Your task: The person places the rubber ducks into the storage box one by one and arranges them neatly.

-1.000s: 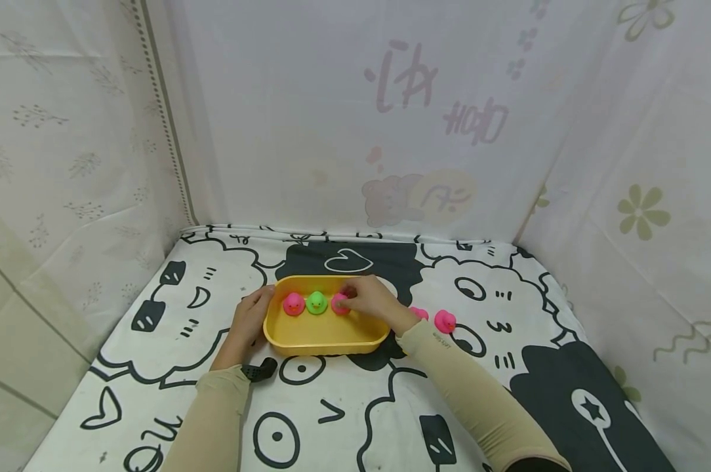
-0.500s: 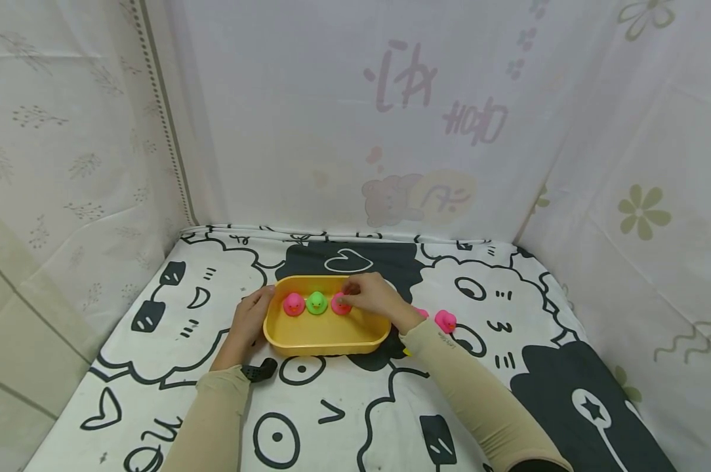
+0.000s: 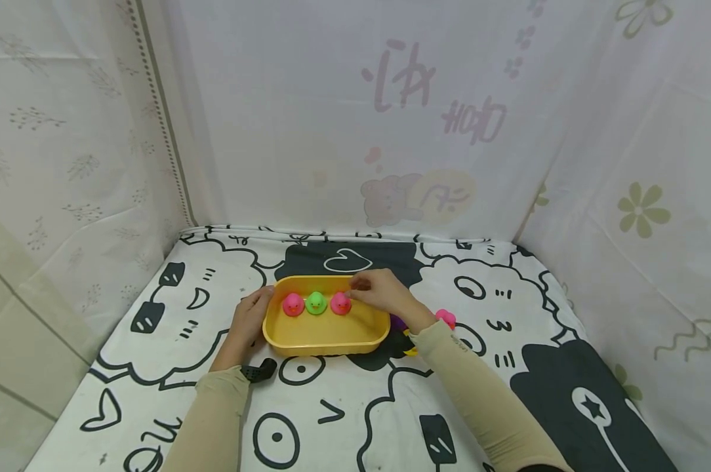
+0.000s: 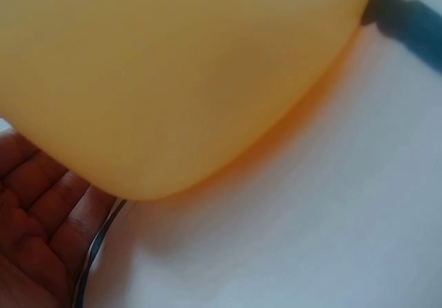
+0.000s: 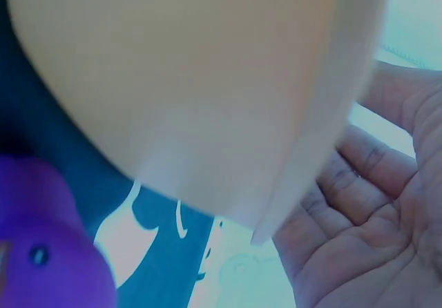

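In the head view, a yellow tray (image 3: pixel 314 337) holds a pink rubber duck (image 3: pixel 293 304), a green rubber duck (image 3: pixel 316 303) and another pink rubber duck (image 3: pixel 340 303) in a row. My left hand (image 3: pixel 251 317) grips the tray's left end; in the left wrist view its fingertips are hidden behind the tray wall. My right hand (image 3: pixel 382 290) hovers at the tray's right rim, just beside the right pink duck. Its fingers are loosely bent, holding nothing. The right wrist view shows the palm partly behind the tray edge.
A purple duck (image 5: pixel 52 246) lies right of the tray, mostly under my right wrist in the head view. Near it are a yellow thing (image 3: pixel 411 352), largely hidden, and a pink duck (image 3: pixel 446 318). A patterned cloth (image 3: pixel 332 419) covers the table; white curtains (image 3: pixel 308 131) surround it.
My right hand has let go of the right pink duck and drawn back to the right. That duck stays in the tray. My left hand has not moved.
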Tool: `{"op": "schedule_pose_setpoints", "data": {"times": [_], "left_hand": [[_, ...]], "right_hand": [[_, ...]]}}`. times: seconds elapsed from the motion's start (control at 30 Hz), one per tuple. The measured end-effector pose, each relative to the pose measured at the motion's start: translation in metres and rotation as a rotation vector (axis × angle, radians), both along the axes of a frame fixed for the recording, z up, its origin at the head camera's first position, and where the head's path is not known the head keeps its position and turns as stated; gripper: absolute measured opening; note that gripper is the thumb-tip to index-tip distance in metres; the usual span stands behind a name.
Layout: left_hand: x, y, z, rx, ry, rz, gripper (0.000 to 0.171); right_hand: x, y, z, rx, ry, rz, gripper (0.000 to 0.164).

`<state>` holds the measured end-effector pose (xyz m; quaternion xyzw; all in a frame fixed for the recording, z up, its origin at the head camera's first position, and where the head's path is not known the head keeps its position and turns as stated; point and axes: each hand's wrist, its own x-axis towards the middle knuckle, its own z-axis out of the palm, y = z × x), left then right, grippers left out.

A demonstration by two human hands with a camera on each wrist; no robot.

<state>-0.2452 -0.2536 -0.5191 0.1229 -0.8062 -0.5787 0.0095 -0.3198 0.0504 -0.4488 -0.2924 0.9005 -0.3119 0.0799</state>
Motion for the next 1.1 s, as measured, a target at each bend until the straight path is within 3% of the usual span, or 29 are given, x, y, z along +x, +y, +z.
{"op": "schedule_pose_setpoints", "data": {"times": [0.3, 0.57, 0.87, 1.1], "left_hand": [[0.000, 0.000, -0.001, 0.011, -0.001, 0.008, 0.081], [0.000, -0.001, -0.001, 0.015, -0.004, 0.013, 0.078], [-0.001, 0.000, 0.000, 0.004, -0.009, 0.004, 0.078], [-0.001, -0.001, 0.001, 0.034, -0.035, 0.009, 0.075]], "right_hand": [[-0.001, 0.029, 0.001, -0.142, 0.011, -0.042, 0.029], [-0.005, 0.071, 0.000, -0.226, -0.033, -0.116, 0.032], [-0.008, 0.120, -0.014, -0.183, -0.197, -0.099, 0.031], [-0.012, 0.136, -0.017, -0.095, -0.210, -0.093, 0.035]]}}
